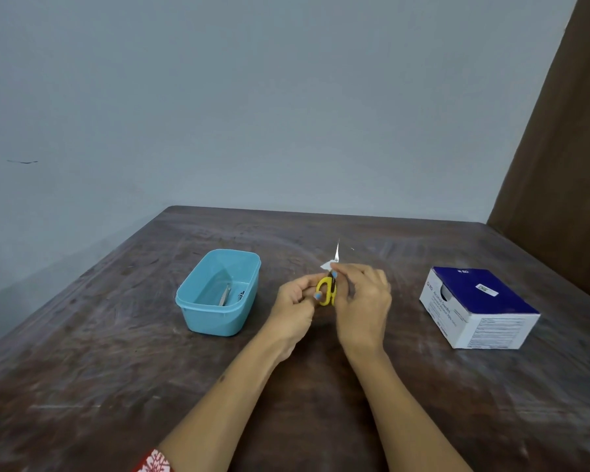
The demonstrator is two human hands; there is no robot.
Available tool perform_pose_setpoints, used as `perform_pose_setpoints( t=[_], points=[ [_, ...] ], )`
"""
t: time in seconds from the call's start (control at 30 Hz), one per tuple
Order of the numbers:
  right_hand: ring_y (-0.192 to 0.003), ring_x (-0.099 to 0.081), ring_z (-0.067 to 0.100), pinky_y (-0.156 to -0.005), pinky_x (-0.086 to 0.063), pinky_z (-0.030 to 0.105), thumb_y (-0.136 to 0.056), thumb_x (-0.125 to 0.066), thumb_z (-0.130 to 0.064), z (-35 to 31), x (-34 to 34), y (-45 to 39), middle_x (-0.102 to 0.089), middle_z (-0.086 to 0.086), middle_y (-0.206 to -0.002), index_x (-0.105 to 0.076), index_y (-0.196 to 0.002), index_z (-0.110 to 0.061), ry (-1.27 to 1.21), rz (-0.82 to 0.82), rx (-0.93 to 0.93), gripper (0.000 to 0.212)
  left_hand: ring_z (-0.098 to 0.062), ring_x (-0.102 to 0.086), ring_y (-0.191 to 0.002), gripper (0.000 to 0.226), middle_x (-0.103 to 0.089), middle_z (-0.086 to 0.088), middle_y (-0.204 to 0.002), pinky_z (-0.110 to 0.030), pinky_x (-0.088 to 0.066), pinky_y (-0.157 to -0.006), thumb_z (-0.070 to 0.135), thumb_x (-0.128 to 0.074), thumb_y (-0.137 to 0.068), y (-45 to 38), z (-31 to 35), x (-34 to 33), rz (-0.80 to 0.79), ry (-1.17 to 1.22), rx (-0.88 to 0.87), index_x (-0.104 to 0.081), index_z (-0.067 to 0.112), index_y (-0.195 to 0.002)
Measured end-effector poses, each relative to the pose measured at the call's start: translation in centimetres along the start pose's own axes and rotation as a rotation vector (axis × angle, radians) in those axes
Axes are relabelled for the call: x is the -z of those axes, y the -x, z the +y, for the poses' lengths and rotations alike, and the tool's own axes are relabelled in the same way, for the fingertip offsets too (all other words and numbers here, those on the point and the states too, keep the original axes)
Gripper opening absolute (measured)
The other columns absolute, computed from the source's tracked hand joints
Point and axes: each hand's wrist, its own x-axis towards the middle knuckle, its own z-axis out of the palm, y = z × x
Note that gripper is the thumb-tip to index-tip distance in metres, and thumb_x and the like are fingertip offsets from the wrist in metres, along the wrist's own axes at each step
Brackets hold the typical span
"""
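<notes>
On the worktop (116, 369) an open tub (198, 315) stands to the left, with a slim metal tool (225, 294) lying in it. A box of alcohol swabs (481, 301) sits to the right, well apart from the tub. Between them, the left hand (295, 301) holds scissors (326, 292) and the right hand (365, 301) pinches a small pad (326, 266) against the blades, which point toward the wall (286, 97) behind.

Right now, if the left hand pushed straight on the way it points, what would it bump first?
Likely the right hand, pinching a white wipe, just beyond the yellow scissors the left hand grips; depth unclear.
</notes>
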Motion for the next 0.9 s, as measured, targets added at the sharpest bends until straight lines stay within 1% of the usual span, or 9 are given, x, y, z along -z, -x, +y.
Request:
perform_pose_setpoints(
  t=[0.07,0.13,0.2,0.3,0.43,0.53,0.63,0.8,0.9],
  points=[
    [-0.085,-0.059,0.024,-0.078,-0.035,0.028,-0.078,-0.066,0.003,-0.04,-0.1,0.03,-0.072,0.002,-0.088,-0.075,-0.091,-0.014,0.003,-0.002,0.004,0.023,-0.017,-0.066,-0.099,0.03,-0.07,-0.012,-0.106,-0.03,-0.053,-0.09,-0.007,-0.047,-0.091,0.08,0.04,0.04,-0.018,-0.007,-0.021,-0.063,0.009,-0.11],
    [-0.084,-0.06,0.023,-0.079,-0.034,0.028,-0.078,-0.068,0.0,-0.11,-0.17,0.1,-0.072,0.002,-0.087,-0.074,-0.09,-0.014,0.014,-0.019,0.016,0.019,-0.01,-0.068,-0.086,0.03,-0.071,-0.01,-0.097,-0.02,-0.056,-0.076,-0.011,-0.05,-0.089,0.13,0.01,0.12,-0.011,0.016,-0.051,-0.062,0.005,-0.11],
    [-0.084,-0.06,0.023,-0.079,-0.034,0.029,-0.077,-0.07,-0.005,-0.09,-0.17,0.14,-0.071,0.002,-0.085,-0.074,-0.089,-0.014,0.04,-0.044,0.02,0.015,-0.005,-0.069,-0.08,0.033,-0.071,-0.002,-0.091,-0.015,-0.054,-0.066,-0.012,-0.051,-0.087,0.16,-0.05,0.23,0.016,0.01,-0.079,-0.064,0.011,-0.106],
    [-0.085,-0.058,0.021,-0.078,-0.029,0.026,-0.077,-0.069,-0.01,0.04,-0.17,0.22,-0.069,0.001,-0.084,-0.072,-0.087,-0.015,0.066,-0.083,0.02,0.011,-0.008,-0.07,-0.085,0.036,-0.072,0.004,-0.091,-0.017,-0.055,-0.068,-0.009,-0.052,-0.087,0.02,-0.22,0.39,0.062,-0.03,-0.1,-0.065,0.018,-0.108],
    [-0.083,-0.059,0.02,-0.079,-0.034,0.03,-0.08,-0.068,-0.01,-0.13,-0.21,0.31,-0.069,-0.001,-0.086,-0.072,-0.09,-0.016,0.06,-0.085,0.038,0.012,-0.006,-0.068,-0.067,0.029,-0.073,0.002,-0.075,-0.021,-0.057,-0.062,-0.007,-0.054,-0.087,-0.14,-0.22,0.31,0.125,0.044,-0.084,-0.067,0.017,-0.097],
    [-0.077,-0.062,0.02,-0.078,-0.04,0.032,-0.081,-0.066,-0.005,-0.28,-0.05,0.21,-0.07,0.001,-0.086,-0.071,-0.091,-0.013,-0.029,-0.002,0.006,0.013,-0.004,-0.066,-0.061,0.025,-0.072,0.002,-0.068,-0.024,-0.059,-0.062,-0.007,-0.053,-0.088,-0.15,-0.27,0.34,0.116,0.091,-0.076,-0.068,0.01,-0.1],
    [-0.074,-0.064,0.018,-0.078,-0.037,0.029,-0.08,-0.067,-0.006,-0.21,0.1,0.15,-0.07,0.0,-0.087,-0.072,-0.091,-0.013,-0.029,-0.006,-0.028,0.014,-0.009,-0.068,-0.067,0.024,-0.073,-0.003,-0.076,-0.025,-0.058,-0.06,-0.006,-0.054,-0.088,-0.06,-0.23,0.31,0.093,0.126,-0.056,-0.069,0.01,-0.098],
    [-0.073,-0.062,0.018,-0.076,-0.039,0.036,-0.072,-0.071,-0.014,-0.43,0.04,0.32,-0.069,-0.003,-0.077,-0.071,-0.076,-0.016,0.027,-0.025,-0.013,0.005,-0.009,-0.07,-0.07,0.026,-0.074,0.0,-0.078,-0.019,-0.053,-0.055,-0.004,-0.058,-0.086,-0.12,-0.45,0.33,0.129,0.123,-0.057,-0.071,0.019,-0.088],
    [-0.076,-0.061,0.021,-0.075,-0.039,0.037,-0.074,-0.072,-0.013,-0.32,-0.06,0.29,-0.07,-0.001,-0.079,-0.072,-0.079,-0.015,0.053,-0.011,0.007,0.006,-0.01,-0.069,-0.071,0.02,-0.073,-0.002,-0.081,-0.021,-0.056,-0.057,-0.003,-0.06,-0.085,-0.34,-0.64,0.49,0.14,0.089,-0.05,-0.071,0.01,-0.096]
  ],
)
